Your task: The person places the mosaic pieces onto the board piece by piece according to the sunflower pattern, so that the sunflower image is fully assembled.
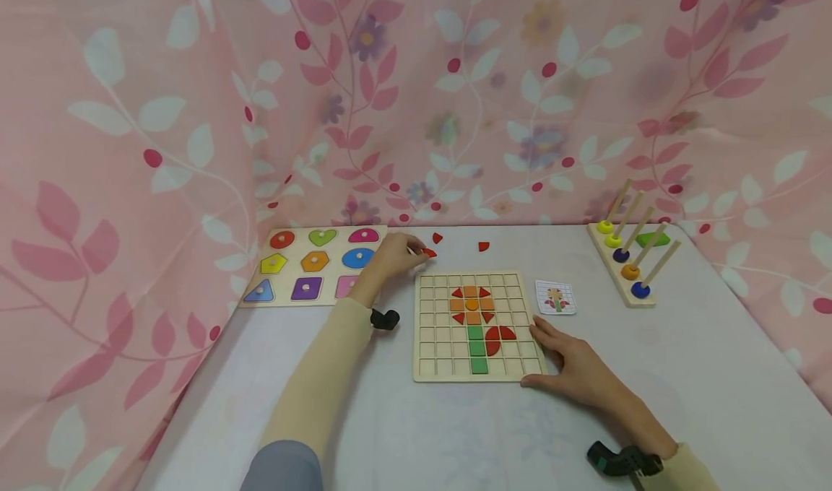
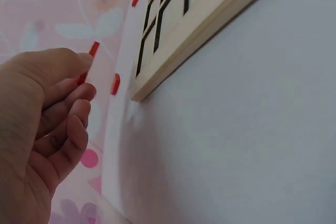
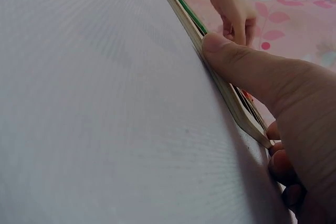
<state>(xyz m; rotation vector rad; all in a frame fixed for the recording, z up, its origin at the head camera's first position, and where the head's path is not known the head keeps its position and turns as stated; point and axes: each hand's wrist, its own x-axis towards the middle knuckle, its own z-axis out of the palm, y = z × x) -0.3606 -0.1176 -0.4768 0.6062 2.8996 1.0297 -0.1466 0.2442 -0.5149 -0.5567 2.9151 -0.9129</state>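
My left hand (image 1: 396, 254) is just beyond the far left corner of a wooden grid board (image 1: 442, 361). Its thumb and forefinger pinch a small red quarter-round piece (image 2: 95, 49), seen edge-on in the left wrist view. Two more red pieces, one near (image 1: 438, 237) and one farther right (image 1: 484, 246), lie behind the board. Orange, red and green pieces form a flower on the grid, with a green stem (image 1: 477, 348) and red leaf pieces (image 1: 493, 341) right of it. My right hand (image 1: 578, 368) holds the board's near right corner, thumb on the front edge, fingers along the right side.
A small picture card (image 1: 555, 297) with a flower lies right of the board. Beyond it stands a wooden peg rack (image 1: 640, 301) with coloured beads, a green piece (image 1: 653, 239) beside it. A knobbed shape puzzle (image 1: 334, 266) lies at left, partly behind my left arm.
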